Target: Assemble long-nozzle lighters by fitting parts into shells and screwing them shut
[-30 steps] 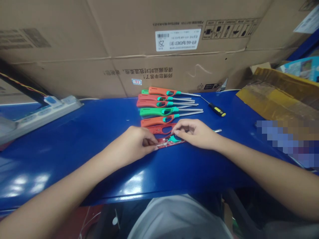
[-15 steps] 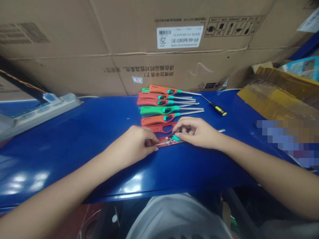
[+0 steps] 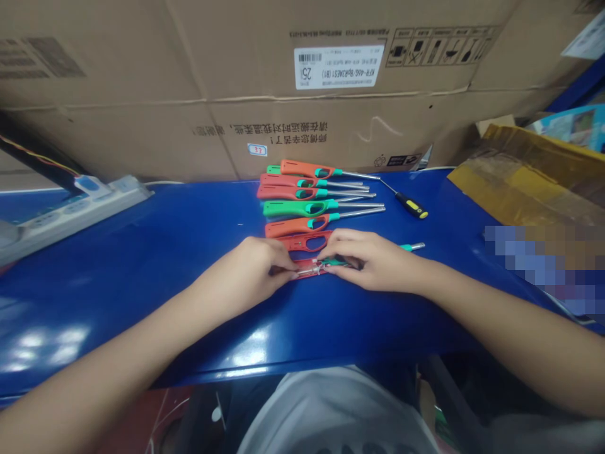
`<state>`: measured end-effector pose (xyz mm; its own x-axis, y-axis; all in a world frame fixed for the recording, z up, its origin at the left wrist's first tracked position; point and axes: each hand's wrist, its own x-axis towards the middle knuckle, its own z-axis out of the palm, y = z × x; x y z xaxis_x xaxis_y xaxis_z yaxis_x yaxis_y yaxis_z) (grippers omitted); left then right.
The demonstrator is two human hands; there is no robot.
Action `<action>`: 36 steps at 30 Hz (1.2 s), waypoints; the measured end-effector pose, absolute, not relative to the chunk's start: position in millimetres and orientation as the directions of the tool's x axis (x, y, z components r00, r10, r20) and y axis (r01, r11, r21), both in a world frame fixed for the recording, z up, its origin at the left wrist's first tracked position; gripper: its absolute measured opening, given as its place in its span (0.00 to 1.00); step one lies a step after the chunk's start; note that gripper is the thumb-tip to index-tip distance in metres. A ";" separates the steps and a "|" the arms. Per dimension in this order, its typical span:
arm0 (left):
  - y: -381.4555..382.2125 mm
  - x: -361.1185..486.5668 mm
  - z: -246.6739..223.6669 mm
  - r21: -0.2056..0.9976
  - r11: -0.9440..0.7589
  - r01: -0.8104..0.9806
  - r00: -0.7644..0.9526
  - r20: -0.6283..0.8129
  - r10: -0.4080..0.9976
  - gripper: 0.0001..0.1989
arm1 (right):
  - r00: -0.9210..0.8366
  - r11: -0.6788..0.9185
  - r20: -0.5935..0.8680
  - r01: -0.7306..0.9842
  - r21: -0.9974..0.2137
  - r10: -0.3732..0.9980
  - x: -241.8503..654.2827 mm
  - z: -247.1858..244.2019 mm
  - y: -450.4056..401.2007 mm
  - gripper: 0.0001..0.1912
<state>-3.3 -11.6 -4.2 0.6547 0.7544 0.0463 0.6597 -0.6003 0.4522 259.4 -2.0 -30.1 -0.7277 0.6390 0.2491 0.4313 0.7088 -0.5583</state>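
An opened red gas lighter (image 3: 308,267) lies on the blue table, its metal rod, thin white wire and green trigger (image 3: 333,261) showing in the shell. Its left end is between the thumb and fingers of my left hand (image 3: 265,265), which is closed. Over the middle is my right hand (image 3: 368,260), thumb and fingertips closed on the small inner parts by the trigger. My right palm hides much of the front half; the metal tip (image 3: 416,246) sticks out beyond. A loose red half shell (image 3: 295,243) lies just behind, close to both hands.
Assembled lighters, orange (image 3: 288,229), green (image 3: 286,209) and red (image 3: 278,191), lie in a row behind. A black-yellow screwdriver (image 3: 410,205) is to their right. A power strip (image 3: 70,214) stands left, cardboard (image 3: 501,170) right, and a large carton (image 3: 155,139) at the back.
My right fingers have moved slightly left and down along the opened lighter, closing on its inner parts. The left fingers have closed more tightly at its left end.
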 end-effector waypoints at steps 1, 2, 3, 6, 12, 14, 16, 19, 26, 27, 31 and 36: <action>-11.8 -3.2 -4.4 0.447 -0.603 0.661 0.655 0.048 0.754 0.09 | -0.736 0.718 0.241 0.442 -0.538 0.633 259.2 -29.9 -2.8 0.13; -12.2 -3.1 -4.5 0.443 -0.603 0.664 0.653 0.050 0.756 0.09 | -0.739 0.725 0.237 0.450 -0.521 0.630 258.7 -29.9 -3.6 0.13; -12.6 -3.1 -4.4 0.440 -0.602 0.667 0.650 0.052 0.758 0.09 | -0.735 0.727 0.239 0.462 -0.509 0.634 257.8 -30.1 -4.4 0.13; -13.9 -3.2 -3.6 0.438 -0.600 0.670 0.647 0.053 0.761 0.09 | -0.692 0.705 0.253 0.508 -0.495 0.676 253.6 -31.8 -6.4 0.11; -18.0 1.1 -1.9 0.481 -0.592 0.647 0.616 0.127 0.777 0.08 | -0.660 0.686 0.262 0.537 -0.491 0.704 249.0 -33.6 -8.2 0.10; -19.2 3.3 -3.2 0.486 -0.604 0.632 0.619 0.153 0.771 0.09 | -0.665 0.688 0.260 0.532 -0.493 0.700 249.0 -33.5 -7.7 0.10; -19.7 5.1 -5.8 0.483 -0.627 0.611 0.636 0.172 0.752 0.09 | -0.660 0.687 0.268 0.529 -0.498 0.702 249.1 -33.8 -7.0 0.10; -18.6 7.0 -10.9 0.488 -0.635 0.599 0.641 0.183 0.745 0.08 | -0.634 0.674 0.283 0.538 -0.507 0.719 249.1 -35.1 -6.8 0.08; -12.8 6.6 -18.6 0.548 -0.602 0.582 0.635 0.157 0.757 0.07 | -0.635 0.672 0.280 0.538 -0.508 0.720 248.3 -36.4 -7.5 0.08; -12.5 6.6 -18.8 0.552 -0.598 0.581 0.633 0.156 0.758 0.08 | -0.636 0.674 0.286 0.529 -0.516 0.717 248.1 -36.2 -7.2 0.08; -12.8 7.3 -16.8 0.565 -0.585 0.582 0.618 0.161 0.770 0.07 | -0.581 0.646 0.336 0.483 -0.591 0.741 249.9 -32.7 -3.4 0.07; -13.5 6.6 -11.4 0.570 -0.554 0.607 0.592 0.141 0.793 0.07 | -0.573 0.646 0.351 0.465 -0.605 0.741 262.2 -22.6 6.5 0.06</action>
